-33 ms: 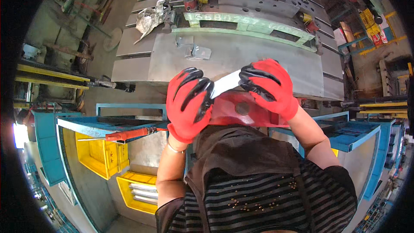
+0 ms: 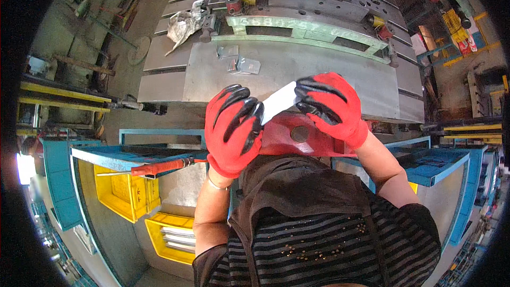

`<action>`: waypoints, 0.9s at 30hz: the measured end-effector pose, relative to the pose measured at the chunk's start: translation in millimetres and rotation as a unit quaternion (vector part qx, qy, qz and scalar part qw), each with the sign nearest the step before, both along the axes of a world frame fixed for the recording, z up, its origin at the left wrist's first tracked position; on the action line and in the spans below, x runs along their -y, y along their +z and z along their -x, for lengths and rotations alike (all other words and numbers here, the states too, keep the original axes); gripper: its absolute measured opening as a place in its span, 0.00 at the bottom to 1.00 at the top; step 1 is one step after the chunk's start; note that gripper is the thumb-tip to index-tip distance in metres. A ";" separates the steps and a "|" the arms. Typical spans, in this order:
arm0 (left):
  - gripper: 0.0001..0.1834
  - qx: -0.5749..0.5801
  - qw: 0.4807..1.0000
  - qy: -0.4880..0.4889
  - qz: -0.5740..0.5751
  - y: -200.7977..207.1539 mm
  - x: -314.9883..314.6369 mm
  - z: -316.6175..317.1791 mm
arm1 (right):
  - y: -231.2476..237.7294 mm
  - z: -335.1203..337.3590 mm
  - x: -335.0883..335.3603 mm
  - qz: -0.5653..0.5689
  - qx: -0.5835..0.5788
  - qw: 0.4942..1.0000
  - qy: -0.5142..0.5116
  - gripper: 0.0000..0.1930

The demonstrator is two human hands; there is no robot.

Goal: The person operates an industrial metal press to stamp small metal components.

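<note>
Red-gloved hands (image 2: 234,130) (image 2: 333,107) hold a smooth white strip (image 2: 279,102).

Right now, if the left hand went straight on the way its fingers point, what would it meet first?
Probably the small shiny pieces on the metal table, though the left hand might pass above; depth is unclear.

A: Object in hand?
B: One bright white, flat, straight-edged strip (image 2: 280,102), material unclear.
A: Position?
B: Between the red-and-black gloved left hand (image 2: 232,127) and the matching right hand (image 2: 330,103), one end at the fingers of each.
A: Pose?
B: Slanted; right end higher in view, farther from the wearer.
A: Condition?
B: Visible stretch looks unbent, surface plain. Both ends hidden by fingers; full length can't be told.
</note>
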State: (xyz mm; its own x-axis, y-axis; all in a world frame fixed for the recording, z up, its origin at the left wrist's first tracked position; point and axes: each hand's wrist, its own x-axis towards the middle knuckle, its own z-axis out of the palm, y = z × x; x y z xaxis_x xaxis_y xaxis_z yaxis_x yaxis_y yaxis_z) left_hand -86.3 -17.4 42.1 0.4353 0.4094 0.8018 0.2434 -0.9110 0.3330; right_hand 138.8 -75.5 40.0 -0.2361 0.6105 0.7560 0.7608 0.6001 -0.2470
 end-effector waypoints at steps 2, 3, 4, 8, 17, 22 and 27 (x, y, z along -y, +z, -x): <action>0.17 0.002 1.000 0.002 -0.024 -0.1 -0.5 0.1 | 0.4 3.0 -1.6 -0.004 -0.033 0.999 -0.017 0.22; 0.16 0.005 0.999 0.008 -0.047 -0.3 -1.7 -1.0 | -2.5 1.6 -3.5 0.023 -0.032 0.999 -0.019 0.22; 0.14 0.008 0.999 -0.001 -0.049 -0.2 -2.8 -4.9 | -5.1 -0.9 -3.6 0.051 -0.031 0.998 -0.023 0.22; 0.15 -0.018 0.998 -0.019 -0.059 -3.5 -4.8 -12.8 | -10.5 -6.2 4.9 0.030 -0.042 0.996 -0.071 0.23; 0.15 -0.006 0.998 -0.050 -0.049 -4.7 -6.4 -40.5 | -17.1 -9.1 24.0 0.078 -0.232 0.958 -0.147 0.21; 0.21 0.026 0.963 -0.122 0.239 -28.3 -14.1 -62.1 | -23.6 -31.9 20.5 0.246 -0.355 0.900 -0.060 0.20; 0.13 0.226 0.756 -0.199 0.581 -97.7 -33.5 -70.7 | -39.6 -27.9 15.2 0.343 -0.407 0.842 -0.084 0.27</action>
State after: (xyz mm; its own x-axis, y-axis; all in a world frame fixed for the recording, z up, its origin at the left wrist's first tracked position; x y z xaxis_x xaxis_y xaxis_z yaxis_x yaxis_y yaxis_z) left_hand -15.5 16.1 -55.6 0.4992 0.8600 0.1059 -0.3505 0.0887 0.9324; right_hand 166.8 -90.7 0.4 0.3234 0.9429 0.0803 0.2306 0.0038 -0.9730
